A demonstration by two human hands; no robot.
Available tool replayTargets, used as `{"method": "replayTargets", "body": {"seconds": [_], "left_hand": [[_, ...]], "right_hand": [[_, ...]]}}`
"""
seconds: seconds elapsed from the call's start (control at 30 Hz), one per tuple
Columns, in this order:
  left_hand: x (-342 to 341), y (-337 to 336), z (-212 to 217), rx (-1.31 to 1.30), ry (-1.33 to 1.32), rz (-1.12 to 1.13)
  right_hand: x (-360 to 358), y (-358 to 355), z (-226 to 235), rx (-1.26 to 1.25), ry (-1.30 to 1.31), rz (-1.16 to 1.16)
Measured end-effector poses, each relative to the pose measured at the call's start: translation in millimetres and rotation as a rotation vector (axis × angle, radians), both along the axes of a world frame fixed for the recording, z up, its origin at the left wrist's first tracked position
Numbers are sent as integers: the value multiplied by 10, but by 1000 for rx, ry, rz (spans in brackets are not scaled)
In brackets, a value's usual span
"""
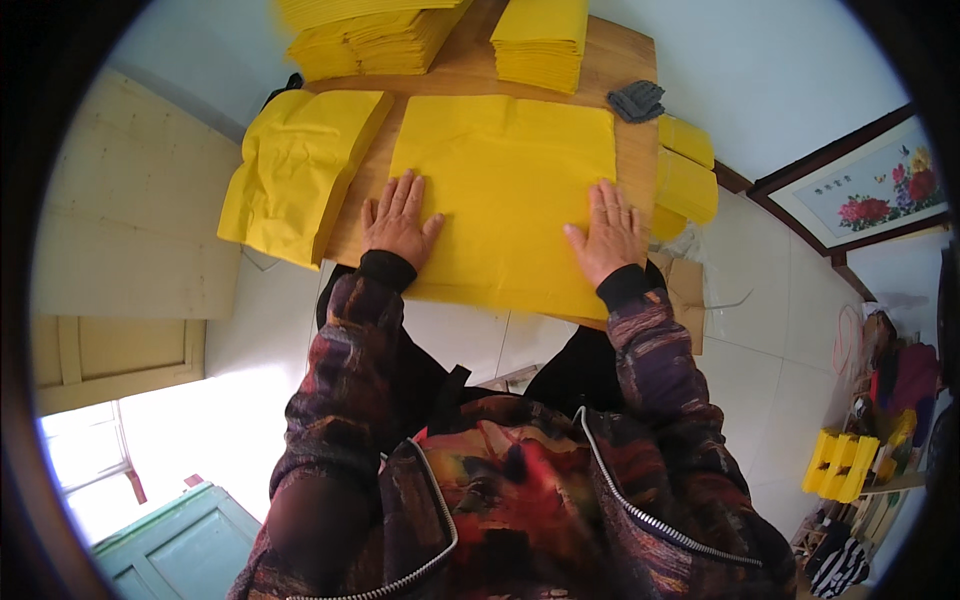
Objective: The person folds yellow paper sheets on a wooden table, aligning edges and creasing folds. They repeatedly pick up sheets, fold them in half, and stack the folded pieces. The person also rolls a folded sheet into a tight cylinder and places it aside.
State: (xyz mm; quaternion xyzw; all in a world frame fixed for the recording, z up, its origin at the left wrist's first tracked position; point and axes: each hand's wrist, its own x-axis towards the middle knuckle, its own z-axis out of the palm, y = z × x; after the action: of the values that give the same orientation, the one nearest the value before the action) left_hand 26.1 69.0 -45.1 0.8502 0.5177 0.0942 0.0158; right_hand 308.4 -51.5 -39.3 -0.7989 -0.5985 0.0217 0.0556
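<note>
A large yellow paper sheet (510, 210) lies flat on the wooden table (622, 55), its near edge reaching past the table's front. My left hand (400, 222) rests palm down at the sheet's left edge, fingers spread and pointing away from me. At the right edge my right hand (608, 232) presses flat in the same way, fingers stretched out. Neither hand grips anything. Left of my left hand is a creased stack of yellow paper (295, 170), which hangs partly over the table's left side.
Thick yellow paper stacks (375, 45) and a narrower stack (540, 45) stand at the table's far side. A dark grey cloth (636, 101) lies at the far right corner. Yellow bundles (685, 180) sit beyond the right edge. A framed flower picture (865, 185) leans at the wall.
</note>
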Motion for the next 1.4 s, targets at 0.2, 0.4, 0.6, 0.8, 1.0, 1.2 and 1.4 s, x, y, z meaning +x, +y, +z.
{"method": "replayTargets", "body": {"seconds": [0.2,0.4,0.6,0.8,1.0,1.2,1.4], "left_hand": [[-389,60,-51,-37,-97,133],[-790,-604,44,228,-710,94],[-435,-1657,79,-79,-555,-333],[-220,-1701,166,-32,-465,-454],[-185,-1611,185,72,-416,-387],[-321,-1479,222,92,-466,-222],[-605,-1084,106,142,-766,191]], "right_hand": [[252,-163,-24,159,91,43],[256,-613,261,502,430,37],[-264,-658,518,452,451,267],[-702,-337,514,338,416,537],[-823,-252,330,252,332,572],[-818,-303,298,245,338,597],[-827,-339,308,269,367,609]]}}
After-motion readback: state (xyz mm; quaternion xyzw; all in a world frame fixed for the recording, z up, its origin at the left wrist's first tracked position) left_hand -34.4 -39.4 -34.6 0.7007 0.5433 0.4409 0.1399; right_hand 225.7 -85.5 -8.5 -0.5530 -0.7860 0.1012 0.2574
